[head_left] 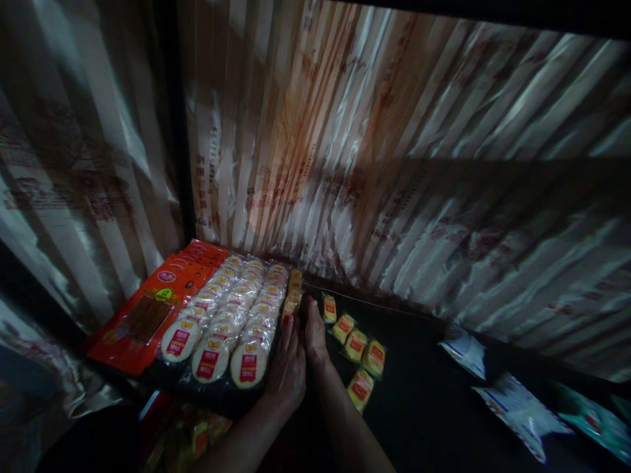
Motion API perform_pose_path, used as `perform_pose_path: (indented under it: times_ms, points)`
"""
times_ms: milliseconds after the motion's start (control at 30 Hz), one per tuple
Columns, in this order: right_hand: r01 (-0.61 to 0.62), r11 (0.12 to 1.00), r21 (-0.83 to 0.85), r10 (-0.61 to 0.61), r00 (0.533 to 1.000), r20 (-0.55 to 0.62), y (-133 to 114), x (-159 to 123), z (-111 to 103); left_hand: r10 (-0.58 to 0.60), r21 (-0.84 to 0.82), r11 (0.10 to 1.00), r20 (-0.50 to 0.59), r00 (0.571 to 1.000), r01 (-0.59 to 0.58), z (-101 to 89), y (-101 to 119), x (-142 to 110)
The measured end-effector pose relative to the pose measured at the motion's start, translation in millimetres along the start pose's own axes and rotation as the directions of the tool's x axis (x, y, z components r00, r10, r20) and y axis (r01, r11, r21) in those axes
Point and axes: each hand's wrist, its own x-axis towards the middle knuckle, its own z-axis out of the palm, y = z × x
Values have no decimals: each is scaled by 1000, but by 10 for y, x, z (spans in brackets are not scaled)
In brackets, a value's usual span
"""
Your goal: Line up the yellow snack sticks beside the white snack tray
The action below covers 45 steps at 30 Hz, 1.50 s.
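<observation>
We counted three rows of white round packets (249, 362), overlapping so tightly that only the front one of each showed whole; the number behind could not be fixed. To their left was one topmost orange bag (140, 322), with any beneath it hard to separate. Right of the hands we counted five loose yellow packets (355, 345) on the dark shelf (409, 394); farther right, two white-and-blue packets (522, 414) and one green packet (596, 417), with a sliver of another at the frame edge. Packets below the shelf's front were too dim to count.

A column of small yellow packets (292, 299) stood between the third row and the fingertips, its near end partly covered by the left hand (286, 368). Whether they touched, we could not tell. The right hand (316, 332) lay just beside the left. Both had fingers straight, uncurled and close together, gripping nothing we could see.
</observation>
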Motion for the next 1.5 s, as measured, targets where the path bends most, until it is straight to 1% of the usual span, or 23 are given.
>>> perform_pose_path:
  times_ms: [100,167,267,333,367,433,500,600,700,767,833,1033,1200,1333,1400,1433,1467,1500]
  points:
    - [-44,999,21,44,999,-14,-59,-114,-52,62,23,998,25,998,-62,-5,32,-65]
    - [-59,997,46,60,998,-12,-100,-205,-81,82,59,995,51,995,-85,11,52,-123]
    - [-101,991,88,103,995,-15,-146,-361,-115,31,107,993,109,994,-42,46,80,-232]
    - [-127,984,126,129,992,-11,-171,-483,-128,-11,93,996,108,994,1,65,85,-326]
    - [-136,980,146,138,990,-2,-185,-550,-131,-10,80,997,99,995,2,69,81,-382]
    - [-152,973,173,151,988,15,-218,-693,-130,24,63,998,68,997,-28,59,68,-507]
    - [-158,972,174,157,987,22,-258,-843,-120,67,92,993,72,995,-73,23,56,-644]
    - [-147,978,151,146,989,17,-306,-1061,-94,140,161,975,85,986,-152,-58,51,-850]
    - [-138,977,164,137,990,15,-309,-1256,-65,202,213,953,77,976,-214,-122,46,-1042]
    - [-124,980,155,121,992,27,-290,-1380,-54,203,243,946,81,976,-217,-146,32,-1165]
    - [-91,990,110,87,995,46,-271,-1503,-50,195,258,943,76,978,-208,-160,8,-1282]
    - [-6,1000,30,4,999,53,-257,-1833,-36,225,245,941,57,973,-233,-175,-125,-1553]
    - [44,998,-39,-39,992,116,-204,-2090,6,179,254,948,75,981,-192,-201,-275,-1777]
    - [62,993,-96,-50,990,128,-36,-2298,55,65,209,974,108,992,-86,-267,-396,-1972]
    - [23,990,-139,-5,992,127,120,-2391,77,4,199,979,150,989,-34,-299,-465,-2049]
    - [-23,988,-153,42,991,123,216,-2435,85,-35,209,978,176,984,-3,-311,-502,-2080]
    - [-88,982,-167,109,986,122,321,-2477,91,-98,232,972,206,974,48,-319,-540,-2105]
    - [-157,969,-192,183,975,128,431,-2518,95,-180,263,958,237,955,115,-324,-580,-2125]
